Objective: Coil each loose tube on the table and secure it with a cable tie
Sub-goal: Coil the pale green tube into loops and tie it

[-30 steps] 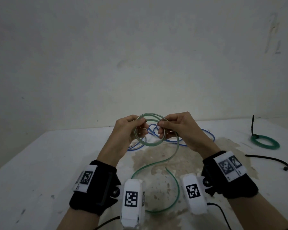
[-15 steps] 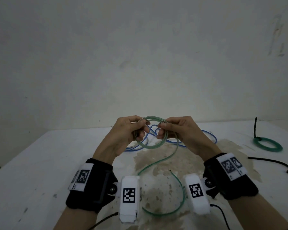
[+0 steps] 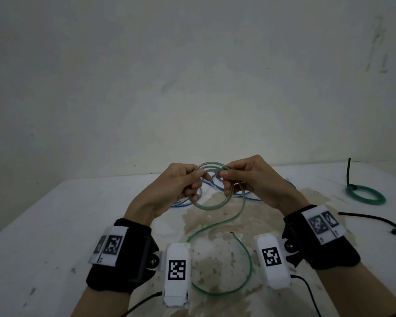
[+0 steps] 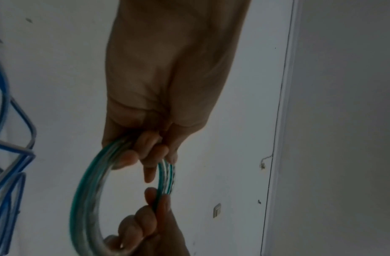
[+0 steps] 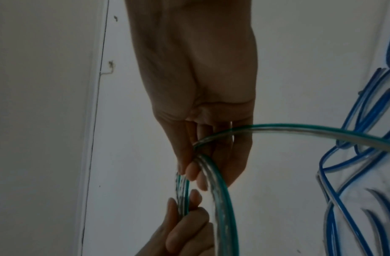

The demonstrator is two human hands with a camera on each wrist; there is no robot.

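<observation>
I hold a clear green-striped tube [image 3: 212,205] wound into a small coil above the table, in front of my chest. My left hand [image 3: 192,179] pinches the coil's left side [image 4: 167,171]. My right hand [image 3: 226,177] pinches the right side [image 5: 183,183], the tube running between its fingers. The tube's loose tail [image 3: 245,266] hangs down from the coil and lies in a wide loop on the table between my wrists. A loose blue tube [image 3: 249,197] lies tangled on the table behind my hands, also seen in the right wrist view [image 5: 353,155].
A green tube coil [image 3: 366,195] tied with a black cable tie [image 3: 349,172] lies at the far right of the white table [image 3: 44,225]. A loose black cable tie [image 3: 370,219] lies nearer, to the right. A brownish stain [image 3: 215,225] covers the table's middle.
The coil has turned between my hands and taken up a little more tube. The tail's loop on the table has shifted slightly. Both hands have kept their grip.
</observation>
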